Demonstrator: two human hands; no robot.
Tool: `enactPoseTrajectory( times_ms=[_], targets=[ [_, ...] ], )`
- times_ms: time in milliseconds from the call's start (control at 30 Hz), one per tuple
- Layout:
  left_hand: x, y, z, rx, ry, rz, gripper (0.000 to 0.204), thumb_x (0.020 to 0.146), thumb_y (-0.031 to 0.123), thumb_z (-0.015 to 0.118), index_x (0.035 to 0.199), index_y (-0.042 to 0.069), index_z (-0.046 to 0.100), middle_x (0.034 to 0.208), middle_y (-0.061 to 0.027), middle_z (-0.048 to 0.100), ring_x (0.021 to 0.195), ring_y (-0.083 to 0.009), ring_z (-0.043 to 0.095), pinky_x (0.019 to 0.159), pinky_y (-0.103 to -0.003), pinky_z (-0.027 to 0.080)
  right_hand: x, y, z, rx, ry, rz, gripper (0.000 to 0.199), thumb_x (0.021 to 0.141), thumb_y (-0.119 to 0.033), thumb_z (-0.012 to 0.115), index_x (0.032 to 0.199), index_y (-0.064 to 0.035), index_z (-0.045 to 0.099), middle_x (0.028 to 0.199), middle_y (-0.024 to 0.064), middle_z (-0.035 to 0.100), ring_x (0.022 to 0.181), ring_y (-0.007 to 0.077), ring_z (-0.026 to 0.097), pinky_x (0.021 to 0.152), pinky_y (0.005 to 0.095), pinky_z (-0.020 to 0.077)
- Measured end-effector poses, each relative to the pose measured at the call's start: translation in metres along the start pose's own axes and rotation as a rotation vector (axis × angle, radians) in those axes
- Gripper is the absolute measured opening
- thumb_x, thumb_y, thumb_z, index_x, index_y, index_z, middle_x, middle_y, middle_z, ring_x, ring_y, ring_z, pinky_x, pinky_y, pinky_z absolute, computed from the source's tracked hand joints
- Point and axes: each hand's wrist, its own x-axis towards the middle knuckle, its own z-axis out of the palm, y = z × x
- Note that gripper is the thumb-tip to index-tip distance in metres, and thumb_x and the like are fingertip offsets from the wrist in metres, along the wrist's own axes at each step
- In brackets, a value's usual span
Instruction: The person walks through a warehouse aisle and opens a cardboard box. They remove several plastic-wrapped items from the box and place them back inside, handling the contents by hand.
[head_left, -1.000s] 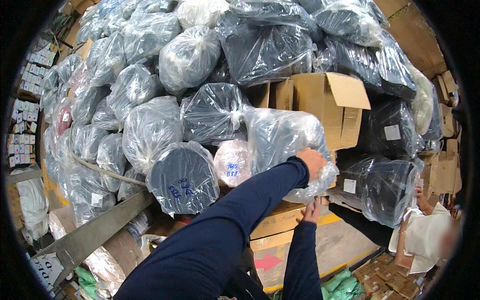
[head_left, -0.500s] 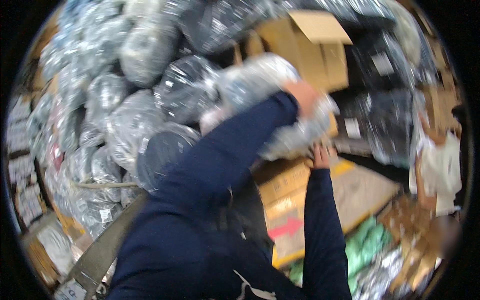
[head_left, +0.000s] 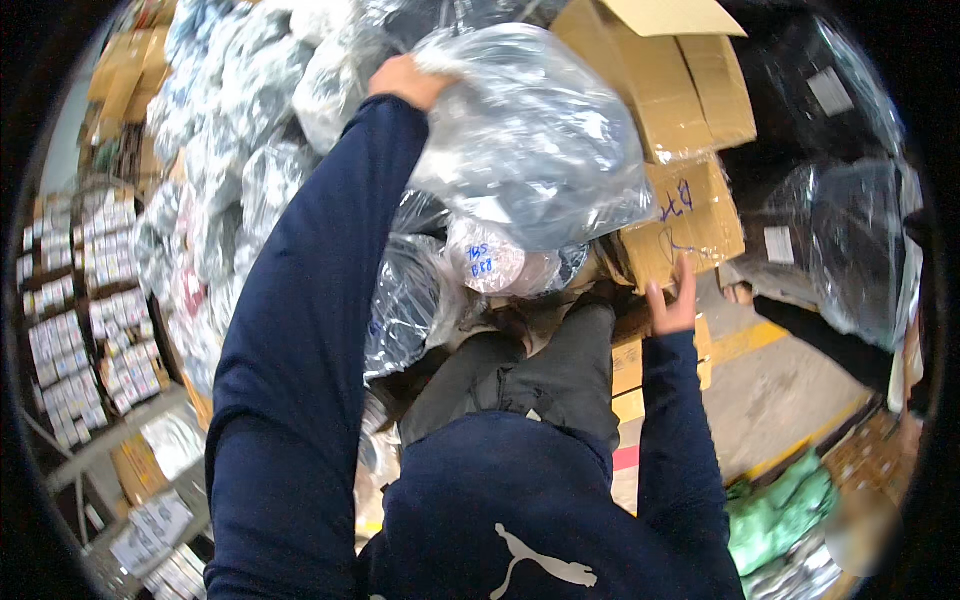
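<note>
Clear bag (head_left: 535, 140) lifted higher; left hand (head_left: 405, 82) gripping top.

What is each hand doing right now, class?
Left hand: closed on the top of a large clear plastic bag, holding it.
Right hand: open, fingers against the cardboard box, gripping nothing.

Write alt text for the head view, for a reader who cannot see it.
The left hand grips a clear plastic bag of dark goods, raised against a heap of similar bags. The right hand rests on a cardboard box beneath.
</note>
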Motion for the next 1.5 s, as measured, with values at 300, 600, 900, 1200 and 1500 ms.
enactPoseTrajectory(
  times_ms=[300,600,900,1200,1500],
  targets=[
    [0.023,0.038,0.033,-0.089,-0.088,-0.030,0.054,0.074,0.057,0.064,0.106,0.013,0.068,0.098,-0.0141,0.068,0.090,-0.0301,0.065,0.081,-0.037,0.050,0.192,-0.102,0.070,-0.558,-0.346,-0.270,0.105,0.066,-0.049,0.078,0.142,0.0000,0.026,0.136,0.0370,0.030,0.126,0.0488,0.034,0.106,0.0466,0.0310],
    [-0.064,0.041,-0.016,-0.670,0.536,-0.236,0.047,0.075,0.031,0.074,0.106,-0.003,0.061,0.091,-0.0190,0.067,0.085,-0.0259,0.065,0.076,-0.035,0.051,0.211,-0.063,0.077,-0.707,-0.291,-0.359,0.084,0.072,-0.049,0.073,0.138,-0.0076,0.040,0.132,0.0337,0.032,0.117,0.0469,0.044,0.098,0.0474,0.0401],
    [-0.364,0.090,0.025,-0.912,0.077,-0.269,0.024,0.083,0.021,0.064,0.092,-0.001,0.065,0.088,-0.0170,0.065,0.080,-0.0281,0.064,0.073,-0.037,0.050,0.149,-0.036,0.037,-0.684,-0.293,-0.403,0.074,0.077,-0.025,0.068,0.142,-0.0146,0.034,0.129,0.0327,0.041,0.116,0.0493,0.044,0.099,0.0488,0.0397],
    [-0.531,0.052,0.043,-0.626,-0.083,-0.752,0.027,0.084,0.029,0.062,0.092,0.003,0.067,0.088,-0.0143,0.065,0.079,-0.0279,0.066,0.073,-0.038,0.051,0.206,-0.156,0.103,-0.447,-0.215,-0.512,0.129,0.052,-0.048,0.087,0.144,0.0055,0.015,0.144,0.0340,0.024,0.135,0.0430,0.025,0.111,0.0419,0.0252],
    [-0.589,0.129,0.086,-0.968,0.086,-1.492,0.027,0.080,0.025,0.067,0.093,0.001,0.068,0.084,-0.0168,0.068,0.080,-0.0251,0.067,0.073,-0.034,0.053,0.272,-0.208,0.222,-1.010,-0.846,-0.292,0.081,0.058,-0.060,0.076,0.115,-0.0048,0.057,0.113,0.0189,0.060,0.103,0.0332,0.058,0.089,0.0408,0.0466]
  ],
)
